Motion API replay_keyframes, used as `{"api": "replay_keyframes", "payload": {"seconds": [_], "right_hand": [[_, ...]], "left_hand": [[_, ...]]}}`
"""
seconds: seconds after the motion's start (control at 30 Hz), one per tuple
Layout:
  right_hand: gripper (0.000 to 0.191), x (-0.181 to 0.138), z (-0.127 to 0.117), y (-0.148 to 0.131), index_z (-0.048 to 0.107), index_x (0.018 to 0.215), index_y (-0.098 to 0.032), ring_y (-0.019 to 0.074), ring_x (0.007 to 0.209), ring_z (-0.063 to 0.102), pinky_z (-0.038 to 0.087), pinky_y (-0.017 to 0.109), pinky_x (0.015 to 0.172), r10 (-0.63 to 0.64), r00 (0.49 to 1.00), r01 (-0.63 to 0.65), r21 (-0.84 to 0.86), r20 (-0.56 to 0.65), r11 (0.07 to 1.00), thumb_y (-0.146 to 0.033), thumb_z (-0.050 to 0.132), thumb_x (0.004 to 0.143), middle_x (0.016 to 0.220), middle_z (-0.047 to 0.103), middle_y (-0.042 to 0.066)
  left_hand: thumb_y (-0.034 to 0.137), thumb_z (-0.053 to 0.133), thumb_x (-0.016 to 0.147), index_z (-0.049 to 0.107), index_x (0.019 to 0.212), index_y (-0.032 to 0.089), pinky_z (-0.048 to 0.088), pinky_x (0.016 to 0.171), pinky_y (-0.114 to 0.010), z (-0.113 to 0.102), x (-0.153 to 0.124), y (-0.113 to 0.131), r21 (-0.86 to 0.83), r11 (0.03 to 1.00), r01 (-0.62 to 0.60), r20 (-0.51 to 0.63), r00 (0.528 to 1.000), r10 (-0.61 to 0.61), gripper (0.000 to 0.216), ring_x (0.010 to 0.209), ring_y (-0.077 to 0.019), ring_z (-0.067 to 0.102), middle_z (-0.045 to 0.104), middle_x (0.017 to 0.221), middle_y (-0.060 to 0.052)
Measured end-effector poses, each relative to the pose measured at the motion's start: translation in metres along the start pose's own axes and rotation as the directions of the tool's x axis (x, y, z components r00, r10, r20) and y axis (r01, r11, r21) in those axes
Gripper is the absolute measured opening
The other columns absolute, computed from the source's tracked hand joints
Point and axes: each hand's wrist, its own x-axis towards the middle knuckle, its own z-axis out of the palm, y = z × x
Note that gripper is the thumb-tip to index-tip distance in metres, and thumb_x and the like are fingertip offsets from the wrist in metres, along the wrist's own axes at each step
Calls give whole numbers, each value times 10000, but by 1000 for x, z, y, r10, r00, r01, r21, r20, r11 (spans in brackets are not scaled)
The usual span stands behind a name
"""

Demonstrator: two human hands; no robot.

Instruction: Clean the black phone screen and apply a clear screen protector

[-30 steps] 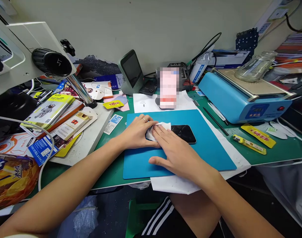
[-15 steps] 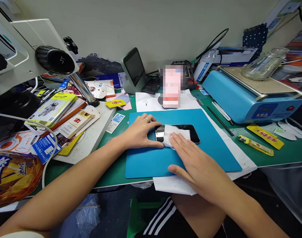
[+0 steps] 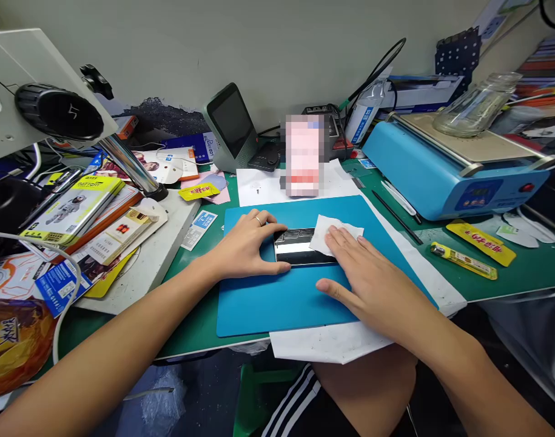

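A smartphone (image 3: 292,249) lies flat, dark screen up with bright reflections, on a blue mat (image 3: 263,306). My left hand (image 3: 241,247), with a ring on one finger, grips the phone's left end between thumb and fingers at its long edges. Under the fingertips of my right hand (image 3: 368,282) is a thin white wipe (image 3: 321,235), pressed flat against the right part of the screen. Those fingers lie together and stretched out, with the thumb apart over the mat. The wipe and right hand hide the phone's right end.
Behind the mat stands a blurred-out upright phone (image 3: 303,158) beside a grey-green display device (image 3: 229,127). A blue machine (image 3: 459,176) bearing a glass jar (image 3: 477,106) is at right, near a yellow cutter (image 3: 463,261). Boxes (image 3: 77,209) and a microscope arm (image 3: 54,112) crowd the left.
My right hand and the wipe have slid right along the phone, uncovering more of the screen's left part. My left hand keeps its grip. The view has shifted slightly.
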Motion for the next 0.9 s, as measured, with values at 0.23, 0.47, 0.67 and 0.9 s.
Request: {"api": "replay_keyframes", "payload": {"seconds": [0.23,0.47,0.67,0.9], "right_hand": [[939,19,-5,-22,353,1583,-134,350,1519,287,341,560,1203,-179,981,167,141,79,976,-774,409,899,1651,302,137],[908,30,-8,-26,350,1580,-138,316,1514,305,273,546,1242,-342,936,323,193,77,927,-755,411,917,1634,333,117],[685,3,-5,-4,462,1518,-137,304,1452,431,409,552,1167,-327,945,328,23,-23,945,-591,406,1008,1583,435,94],[695,-18,-1,34,317,1595,-186,341,1427,458,483,612,1083,-200,978,193,-105,-66,976,-563,388,1016,1590,407,92]], "left_hand": [[615,732,783,556,1402,216,450,1004,-508,0,2,-1,-39,999,31,13,999,-30,756,1132,-329,523,577,1228,-117],[630,728,805,453,1492,237,459,999,-500,-2,1,-3,-90,994,64,45,997,-61,837,1152,-324,525,564,1229,-122],[616,752,781,532,1411,196,451,1016,-496,-1,2,-1,-56,997,57,27,998,-55,788,1154,-321,528,578,1259,-126],[547,770,775,463,1425,226,482,924,-457,-3,3,4,-128,982,137,60,990,-130,787,1096,-307,543,571,1185,-93]]}}
